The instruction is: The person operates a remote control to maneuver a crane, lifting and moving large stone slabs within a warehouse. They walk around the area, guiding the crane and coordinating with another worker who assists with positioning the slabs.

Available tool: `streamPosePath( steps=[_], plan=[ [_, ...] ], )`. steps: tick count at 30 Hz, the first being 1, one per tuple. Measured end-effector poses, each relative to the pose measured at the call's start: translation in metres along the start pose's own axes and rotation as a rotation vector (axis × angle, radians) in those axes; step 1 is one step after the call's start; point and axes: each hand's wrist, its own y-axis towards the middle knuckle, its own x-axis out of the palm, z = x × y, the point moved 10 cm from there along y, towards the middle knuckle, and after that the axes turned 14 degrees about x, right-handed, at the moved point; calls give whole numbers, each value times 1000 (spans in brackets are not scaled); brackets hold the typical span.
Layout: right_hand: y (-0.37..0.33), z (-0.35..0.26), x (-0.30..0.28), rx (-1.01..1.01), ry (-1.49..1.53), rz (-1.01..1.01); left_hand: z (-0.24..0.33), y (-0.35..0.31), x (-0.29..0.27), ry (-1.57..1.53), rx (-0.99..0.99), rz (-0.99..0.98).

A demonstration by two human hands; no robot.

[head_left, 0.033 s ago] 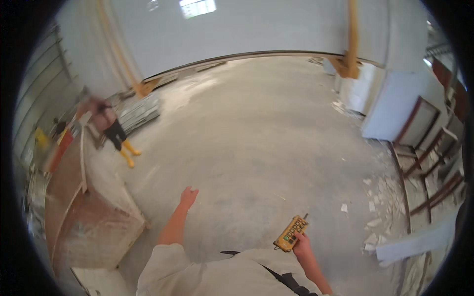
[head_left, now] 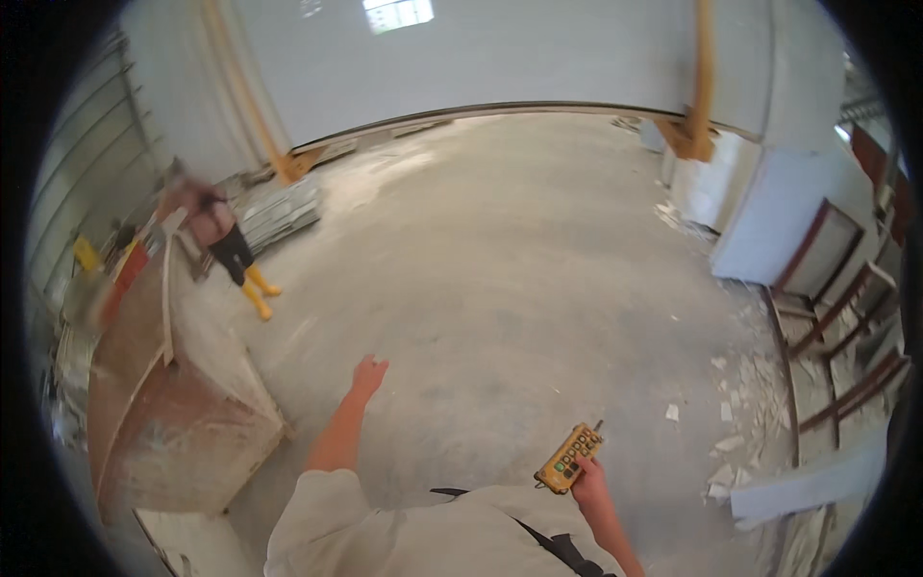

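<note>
My right hand (head_left: pixel 590 479) grips a yellow handheld crane remote control (head_left: pixel 569 459) with rows of dark buttons, one green button and a short antenna. Its thumb lies over the buttons. Stretched forward over the grey floor, my left hand (head_left: pixel 368 373) holds nothing, its fingers loosely apart. Ahead, a large pale slab (head_left: pixel 519 58) spans the top of the view, its lower edge above the floor. A yellow bracket (head_left: pixel 694 139) reaches under that edge on the right, and another yellow bracket (head_left: pixel 288 165) does so on the left.
At left, a person (head_left: pixel 219 231) in yellow boots stands beside leaning brown and pale slabs (head_left: pixel 183 413). Behind lies a stack of grey slabs (head_left: pixel 279 213). On the right are broken stone pieces (head_left: pixel 745 413), dark red metal racks (head_left: pixel 817 250) and an upright pale slab (head_left: pixel 769 212).
The surroundings have shifted slightly to the right in the view. Both my hands stay nearly in place, the right still holding the remote control.
</note>
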Motion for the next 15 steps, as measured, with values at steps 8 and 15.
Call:
streamPosePath(
  steps=[8, 15],
  plan=[
    [1, 3, 10, 63, -65, -57, 12, 52, -119, 180, 5, 257],
    [-1, 1, 15, 86, -75, -84, 43, 85, -189, 232, 0, 383]
  ],
)
